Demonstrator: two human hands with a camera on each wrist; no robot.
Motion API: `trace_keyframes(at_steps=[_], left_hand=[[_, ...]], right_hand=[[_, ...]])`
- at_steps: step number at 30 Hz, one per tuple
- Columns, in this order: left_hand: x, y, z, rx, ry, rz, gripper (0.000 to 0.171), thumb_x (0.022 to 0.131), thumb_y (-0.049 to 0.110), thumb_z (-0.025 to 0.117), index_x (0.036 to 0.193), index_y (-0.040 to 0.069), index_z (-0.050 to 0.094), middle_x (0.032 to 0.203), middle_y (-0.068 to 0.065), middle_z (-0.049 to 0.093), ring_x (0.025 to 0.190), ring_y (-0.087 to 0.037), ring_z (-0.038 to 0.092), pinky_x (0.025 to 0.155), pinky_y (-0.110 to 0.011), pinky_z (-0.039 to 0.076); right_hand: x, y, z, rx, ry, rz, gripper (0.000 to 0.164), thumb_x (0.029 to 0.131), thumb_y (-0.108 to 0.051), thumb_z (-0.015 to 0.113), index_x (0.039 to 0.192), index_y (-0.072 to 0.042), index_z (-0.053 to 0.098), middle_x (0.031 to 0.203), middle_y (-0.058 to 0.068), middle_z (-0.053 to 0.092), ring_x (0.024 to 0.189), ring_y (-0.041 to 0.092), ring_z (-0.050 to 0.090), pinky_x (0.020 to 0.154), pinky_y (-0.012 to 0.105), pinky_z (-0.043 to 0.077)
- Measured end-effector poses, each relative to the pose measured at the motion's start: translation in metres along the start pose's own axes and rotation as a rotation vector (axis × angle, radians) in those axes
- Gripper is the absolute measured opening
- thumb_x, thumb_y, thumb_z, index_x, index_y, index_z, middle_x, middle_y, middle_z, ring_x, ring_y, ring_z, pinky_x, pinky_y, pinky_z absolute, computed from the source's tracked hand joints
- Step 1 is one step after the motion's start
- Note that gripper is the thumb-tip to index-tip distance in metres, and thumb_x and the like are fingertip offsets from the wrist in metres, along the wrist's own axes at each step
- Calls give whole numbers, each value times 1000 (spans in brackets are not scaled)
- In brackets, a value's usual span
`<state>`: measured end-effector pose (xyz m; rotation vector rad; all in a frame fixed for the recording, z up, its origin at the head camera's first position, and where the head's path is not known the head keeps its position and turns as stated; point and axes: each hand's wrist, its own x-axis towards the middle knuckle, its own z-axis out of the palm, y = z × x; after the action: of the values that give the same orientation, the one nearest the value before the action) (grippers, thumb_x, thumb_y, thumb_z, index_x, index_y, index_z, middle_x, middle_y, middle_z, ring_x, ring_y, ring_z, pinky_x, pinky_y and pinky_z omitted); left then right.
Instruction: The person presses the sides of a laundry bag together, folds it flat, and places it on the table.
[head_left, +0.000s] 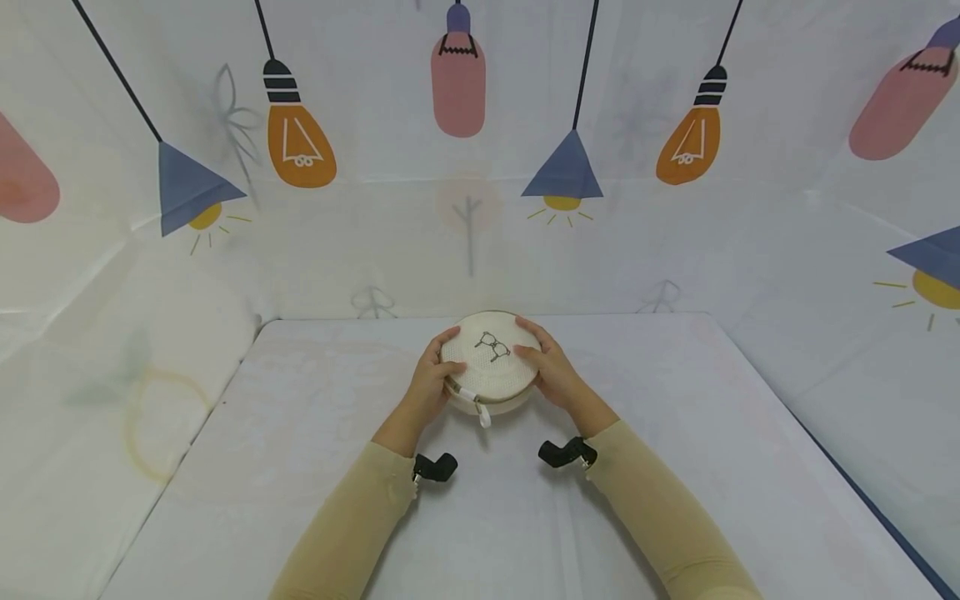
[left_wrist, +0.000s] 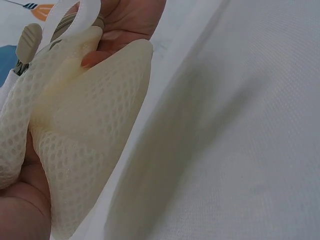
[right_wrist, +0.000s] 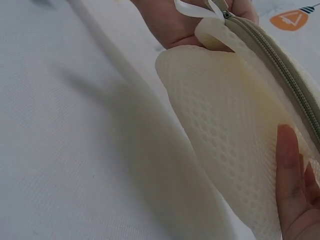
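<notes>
Both hands hold up a round, cream mesh laundry bag (head_left: 491, 383) with a dark line motif on its top face. My left hand (head_left: 433, 379) grips its left edge, thumb over the top. On the opposite edge, my right hand (head_left: 558, 375) has its thumb and a finger over the face. A zipper (right_wrist: 285, 65) runs round the rim, and a white ribbon loop (head_left: 483, 414) hangs at the near side. Below the rim, the honeycomb mesh (left_wrist: 90, 125) sags in soft folds in the left wrist view. Some fingers of both hands are hidden beneath the bag.
A white-covered table (head_left: 360, 517) lies below the bag, which casts a shadow (left_wrist: 170, 140) on it. White curtains printed with hanging lamps (head_left: 562, 171) and bulbs (head_left: 300, 150) surround the table. Black wrist devices (head_left: 435, 467) sit at both tan sleeves (head_left: 345, 525).
</notes>
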<state>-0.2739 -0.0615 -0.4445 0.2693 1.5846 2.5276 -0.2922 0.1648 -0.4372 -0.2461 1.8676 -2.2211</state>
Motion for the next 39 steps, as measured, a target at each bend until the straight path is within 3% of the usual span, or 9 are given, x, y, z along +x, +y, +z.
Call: trace_keyframes(at_steps=[10, 19, 27, 33, 39], left_hand=[[0, 2, 0, -33, 32, -36, 74, 85, -19, 46, 154, 5, 33, 164, -10, 22, 144, -27, 32, 100, -19, 44], [1, 0, -2, -29, 14, -38, 72, 84, -17, 45, 152, 5, 35, 163, -10, 23, 146, -25, 30, 101, -18, 43], [1, 1, -3, -23, -12, -75, 71, 85, -16, 44, 152, 7, 37, 162, -8, 27, 145, -24, 33, 100, -19, 45], [2, -1, -2, 12, -25, -84, 75, 84, -17, 45, 153, 11, 34, 164, -6, 23, 148, -21, 28, 115, -30, 32], [1, 1, 1, 65, -8, -80, 74, 86, -16, 47, 154, 12, 32, 164, -8, 23, 149, -24, 27, 119, -38, 26]], right_hand=[[0, 0, 2, -14, -9, 18, 59, 102, -12, 52, 156, -23, 34, 160, 6, 29, 104, 15, 61, 76, 25, 54], [1, 1, 0, -24, -4, 11, 57, 101, -13, 53, 155, -23, 37, 160, 4, 31, 109, 14, 59, 77, 23, 53], [0, -2, -2, 10, -8, -2, 53, 101, -5, 53, 152, -12, 39, 157, 9, 35, 105, 12, 61, 76, 21, 53], [2, -3, -2, 60, 50, 43, 44, 101, -5, 55, 145, -7, 48, 146, 14, 48, 96, 14, 66, 76, 23, 57], [3, -3, -2, 94, 120, 68, 39, 102, -8, 56, 141, -10, 55, 143, 10, 53, 100, 13, 66, 79, 22, 56]])
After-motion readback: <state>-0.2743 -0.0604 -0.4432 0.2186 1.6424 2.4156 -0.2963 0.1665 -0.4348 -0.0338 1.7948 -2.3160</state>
